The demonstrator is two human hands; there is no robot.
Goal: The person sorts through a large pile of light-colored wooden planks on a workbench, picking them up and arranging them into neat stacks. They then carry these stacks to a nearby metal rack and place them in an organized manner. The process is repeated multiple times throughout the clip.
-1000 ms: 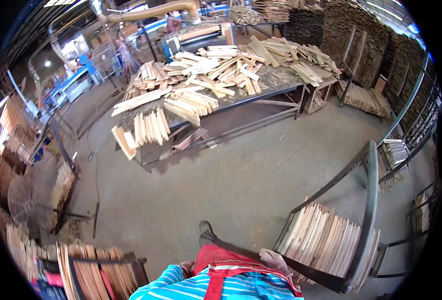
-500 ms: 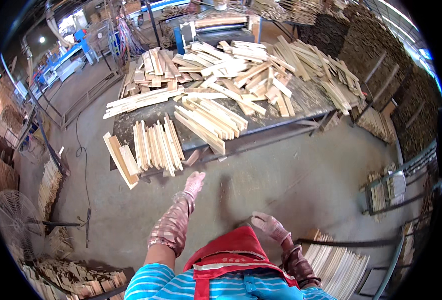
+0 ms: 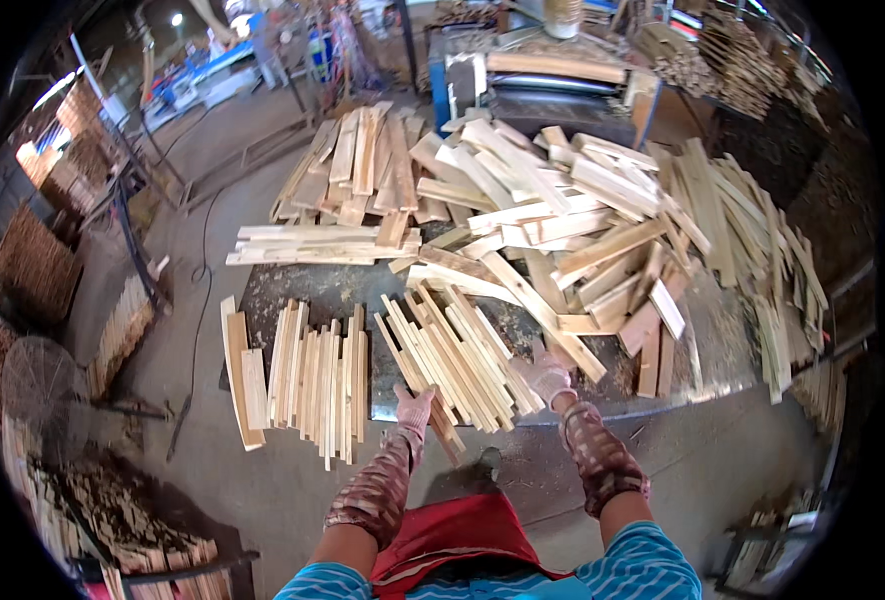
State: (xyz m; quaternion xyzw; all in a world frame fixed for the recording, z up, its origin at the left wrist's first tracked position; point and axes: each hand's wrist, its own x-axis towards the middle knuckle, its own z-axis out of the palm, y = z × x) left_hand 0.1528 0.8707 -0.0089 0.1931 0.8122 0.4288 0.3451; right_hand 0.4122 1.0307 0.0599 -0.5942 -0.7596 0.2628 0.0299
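Note:
On the table in front of me lies a slanted row of wooden strips [image 3: 458, 355], side by side, with uneven ends. My left hand [image 3: 415, 408], in a pale glove, is at the near left edge of this row, thumb apart from the fingers. At the row's right side is my right hand [image 3: 545, 376], also gloved, fingers and thumb spread, against or just beside the outer strip. Whether either palm presses on the wood cannot be made out. A second row of strips [image 3: 318, 380] lies to the left, with a few wider boards [image 3: 243, 375] beside it.
A large jumbled heap of boards [image 3: 563, 220] covers the back of the dark table [image 3: 403, 290]. Behind it stands a machine with a roller [image 3: 553, 85]. More stacked wood [image 3: 113, 530] and a fan [image 3: 38, 385] stand at the left; a cable [image 3: 199, 330] runs over the floor.
I have come closer to the table. Both hands have reached forward, from over the floor to either side of the slanted row of strips. The strips look unmoved.

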